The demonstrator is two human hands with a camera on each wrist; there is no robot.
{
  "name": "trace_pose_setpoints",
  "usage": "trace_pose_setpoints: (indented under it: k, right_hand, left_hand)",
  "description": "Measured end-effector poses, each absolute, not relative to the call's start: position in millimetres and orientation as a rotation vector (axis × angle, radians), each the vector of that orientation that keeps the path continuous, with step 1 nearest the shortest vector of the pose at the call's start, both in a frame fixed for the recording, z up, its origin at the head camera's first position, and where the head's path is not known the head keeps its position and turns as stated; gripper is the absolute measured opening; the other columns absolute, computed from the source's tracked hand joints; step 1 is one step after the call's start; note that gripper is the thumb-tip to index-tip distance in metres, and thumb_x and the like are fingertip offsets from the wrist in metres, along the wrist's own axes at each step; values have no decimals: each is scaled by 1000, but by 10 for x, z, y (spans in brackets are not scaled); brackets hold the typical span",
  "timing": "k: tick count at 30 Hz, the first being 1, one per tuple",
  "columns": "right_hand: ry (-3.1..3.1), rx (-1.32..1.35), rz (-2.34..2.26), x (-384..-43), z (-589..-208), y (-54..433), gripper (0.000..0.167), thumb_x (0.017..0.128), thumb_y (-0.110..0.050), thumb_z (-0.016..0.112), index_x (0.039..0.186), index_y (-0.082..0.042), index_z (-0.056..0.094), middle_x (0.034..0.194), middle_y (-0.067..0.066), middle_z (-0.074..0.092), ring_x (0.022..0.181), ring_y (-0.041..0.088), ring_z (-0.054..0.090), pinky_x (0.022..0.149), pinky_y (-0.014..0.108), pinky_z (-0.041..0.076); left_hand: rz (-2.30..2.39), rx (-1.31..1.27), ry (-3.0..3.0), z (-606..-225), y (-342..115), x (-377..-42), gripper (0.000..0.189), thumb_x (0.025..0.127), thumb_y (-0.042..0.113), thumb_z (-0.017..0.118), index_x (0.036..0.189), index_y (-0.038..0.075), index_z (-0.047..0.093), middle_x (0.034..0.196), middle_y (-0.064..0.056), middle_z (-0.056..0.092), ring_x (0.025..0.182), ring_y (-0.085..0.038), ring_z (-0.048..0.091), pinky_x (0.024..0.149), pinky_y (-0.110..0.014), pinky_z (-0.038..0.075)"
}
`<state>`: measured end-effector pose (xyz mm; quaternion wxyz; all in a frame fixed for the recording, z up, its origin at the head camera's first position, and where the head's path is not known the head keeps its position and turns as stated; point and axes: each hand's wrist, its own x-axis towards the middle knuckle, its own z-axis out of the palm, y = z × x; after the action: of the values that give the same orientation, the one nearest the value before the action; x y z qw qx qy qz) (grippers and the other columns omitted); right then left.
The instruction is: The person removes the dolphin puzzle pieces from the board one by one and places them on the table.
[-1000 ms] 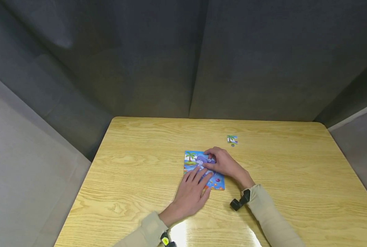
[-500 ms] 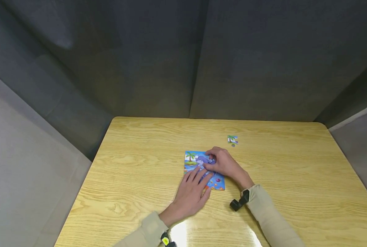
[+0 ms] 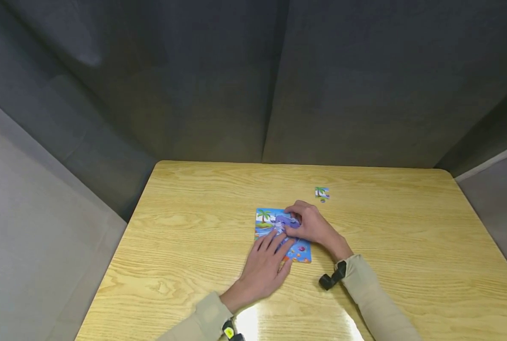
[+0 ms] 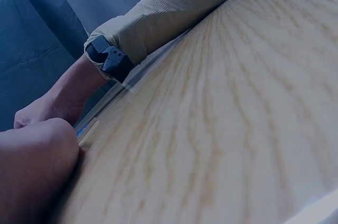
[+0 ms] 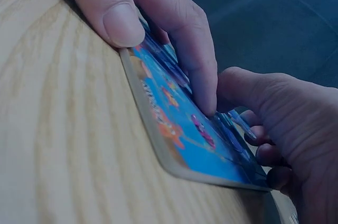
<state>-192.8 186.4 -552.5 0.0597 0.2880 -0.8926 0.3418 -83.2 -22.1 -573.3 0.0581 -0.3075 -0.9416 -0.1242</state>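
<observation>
A flat jigsaw puzzle lies on the table, printed with a purple dolphin, a palm tree and blue sea. My left hand rests over its lower left part, fingers spread and mostly straight. In the right wrist view, the left thumb lies at the puzzle's near edge and a finger presses on the picture. At the puzzle's upper right, my right hand pinches a puzzle piece, which stands tilted up from the surface between thumb and curled fingers. The hand hides much of that piece.
One loose puzzle piece with a palm tree lies beyond the right hand, its tab toward me. The wood-grain table ends at dark curtains behind. Black wrist cameras sit at both cuffs.
My right hand has shifted very slightly up and to the right, still pinching at the puzzle's upper right. My left hand holds its place on the puzzle.
</observation>
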Motion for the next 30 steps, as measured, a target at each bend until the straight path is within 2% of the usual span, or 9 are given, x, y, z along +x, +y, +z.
trace_pose_setpoints:
  k: [13, 30]
  right_hand:
    - [-2703, 861, 1037, -1917, -5492, 1888, 39, 75, -25, 87, 107, -7, 75, 86, -2, 61, 71, 9, 51, 60, 24, 44]
    - [-2761, 792, 1020, -1950, -5476, 1988, 40, 74, -24, 86, 109, -11, 73, 91, -2, 60, 77, 13, 53, 66, 28, 46]
  left_hand:
    - [-382, -938, -2842, -5758, -224, -842, 55, 111, 45, 32, 163, 26, 37, 169, 2, 31, 159, -28, 22, 125, -47, 24]
    - [-374, -926, -2834, -5735, -229, -835, 54, 111, 44, 35, 161, 25, 40, 167, 1, 36, 158, -29, 25, 123, -49, 28]
